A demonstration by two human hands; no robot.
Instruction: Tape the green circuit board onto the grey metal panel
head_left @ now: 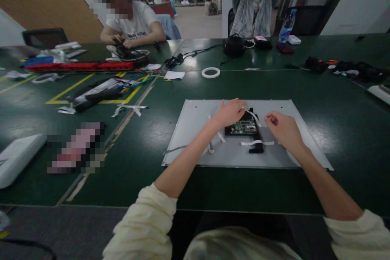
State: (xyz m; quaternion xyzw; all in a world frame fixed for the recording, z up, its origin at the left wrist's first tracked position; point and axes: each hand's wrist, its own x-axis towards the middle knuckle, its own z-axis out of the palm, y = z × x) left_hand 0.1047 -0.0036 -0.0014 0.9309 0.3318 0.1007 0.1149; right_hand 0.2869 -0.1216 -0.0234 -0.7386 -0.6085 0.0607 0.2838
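A flat grey panel [191, 130], like the back of a screen, lies in front of me with a green circuit board [240, 127] in a black bracket [258, 146] on it. My left hand [230, 113] rests at the far edge of the board, fingers stretched out over it. Beside its fingertips a white tape strip [254, 117] curves down over the bracket. My right hand [282, 129] is just right of that strip, fingers curled into a pinch; what they hold, if anything, is hidden. Another tape strip [257, 143] crosses the bracket's lower arm.
A white tape roll [211, 73] lies beyond the panel. To the left are a pixelated pink item [77, 146], a white device [21, 156] and a black bundle with wires [97, 91]. Two people sit across the table [137, 183], near a water bottle [287, 28].
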